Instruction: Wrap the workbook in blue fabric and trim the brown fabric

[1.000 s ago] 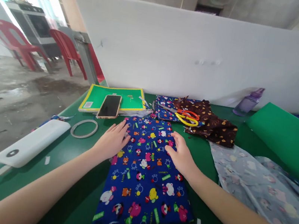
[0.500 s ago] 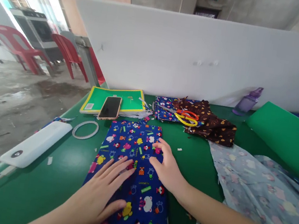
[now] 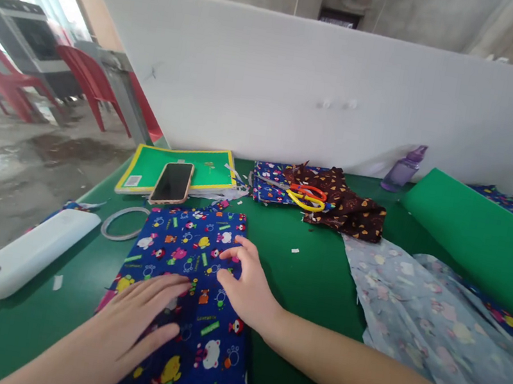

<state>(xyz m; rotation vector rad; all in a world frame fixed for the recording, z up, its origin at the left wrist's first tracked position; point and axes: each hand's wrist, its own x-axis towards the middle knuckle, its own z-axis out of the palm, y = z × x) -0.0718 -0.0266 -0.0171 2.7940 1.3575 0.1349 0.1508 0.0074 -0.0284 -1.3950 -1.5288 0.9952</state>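
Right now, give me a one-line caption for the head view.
Left hand and right hand flat on blue cartoon-print cloth on green table; phone, scissors beyond.

Low in the frame, both hands lie flat, fingers spread, on a folded blue cotton cloth printed with cartoon animals (image 3: 185, 271): the left hand (image 3: 133, 322) at lower left, the right hand (image 3: 246, 288) at centre. Above them, a pink-cased smartphone (image 3: 173, 183) lies on a green notebook (image 3: 206, 170); orange-and-yellow scissors (image 3: 307, 196) rest on brown patterned fabric (image 3: 355, 211).

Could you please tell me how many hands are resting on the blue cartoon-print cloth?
2. The left hand lies flat on the blue cartoon-print cloth, nearer the person; the right hand rests at its right edge, farther away. No others show.
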